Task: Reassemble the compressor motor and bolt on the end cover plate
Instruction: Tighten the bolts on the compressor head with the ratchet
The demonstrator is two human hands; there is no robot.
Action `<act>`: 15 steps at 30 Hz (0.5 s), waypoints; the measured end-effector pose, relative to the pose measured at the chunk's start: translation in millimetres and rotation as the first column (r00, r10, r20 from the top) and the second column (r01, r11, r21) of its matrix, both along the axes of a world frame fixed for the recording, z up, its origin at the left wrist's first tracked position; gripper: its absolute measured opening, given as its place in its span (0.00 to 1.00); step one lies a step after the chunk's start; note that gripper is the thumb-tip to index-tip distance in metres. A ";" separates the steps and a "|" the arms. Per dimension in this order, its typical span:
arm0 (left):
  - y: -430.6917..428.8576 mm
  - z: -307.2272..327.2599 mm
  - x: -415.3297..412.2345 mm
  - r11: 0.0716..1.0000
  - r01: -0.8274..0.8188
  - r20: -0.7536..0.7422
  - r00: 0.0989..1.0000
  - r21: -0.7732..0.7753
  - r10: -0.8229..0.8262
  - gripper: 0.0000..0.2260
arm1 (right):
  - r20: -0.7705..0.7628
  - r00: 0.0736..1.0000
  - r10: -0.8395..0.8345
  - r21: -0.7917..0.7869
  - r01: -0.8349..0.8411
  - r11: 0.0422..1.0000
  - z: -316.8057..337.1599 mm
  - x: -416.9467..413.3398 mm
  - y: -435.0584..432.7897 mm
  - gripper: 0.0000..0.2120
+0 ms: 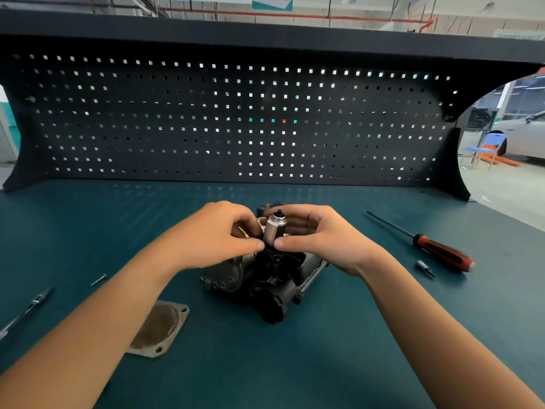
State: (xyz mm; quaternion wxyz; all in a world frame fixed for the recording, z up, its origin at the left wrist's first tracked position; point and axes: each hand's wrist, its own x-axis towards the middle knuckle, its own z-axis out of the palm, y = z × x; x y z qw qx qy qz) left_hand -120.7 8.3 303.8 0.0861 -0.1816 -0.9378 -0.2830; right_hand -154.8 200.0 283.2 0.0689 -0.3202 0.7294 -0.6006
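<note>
Left hand [218,234] and right hand [312,231] pinch the silver cylinder [274,228] atop the compressor motor [265,278] between them.

Teal workbench [383,335] backed by a dark pegboard [206,128] under a shelf [265,36] – blue chair [486,147] on pale floor [507,187] to the right

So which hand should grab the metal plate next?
The left hand, probably. The cover plate lies left of the motor, beside that forearm; the right hand would have to cross over.
</note>
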 end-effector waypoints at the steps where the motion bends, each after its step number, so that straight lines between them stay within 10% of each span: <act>1: 0.4 0.2 0.0 1.000 -0.005 -0.002 1.000 0.003 0.005 0.04 | -0.017 1.000 -0.012 0.030 0.013 0.999 0.0 -0.3 0.4 0.21; 15: 1.6 -3.9 1.3 0.995 0.017 0.075 0.997 0.096 -0.024 0.08 | 0.015 1.000 0.010 0.068 -0.011 0.998 -1.6 -1.1 2.0 0.14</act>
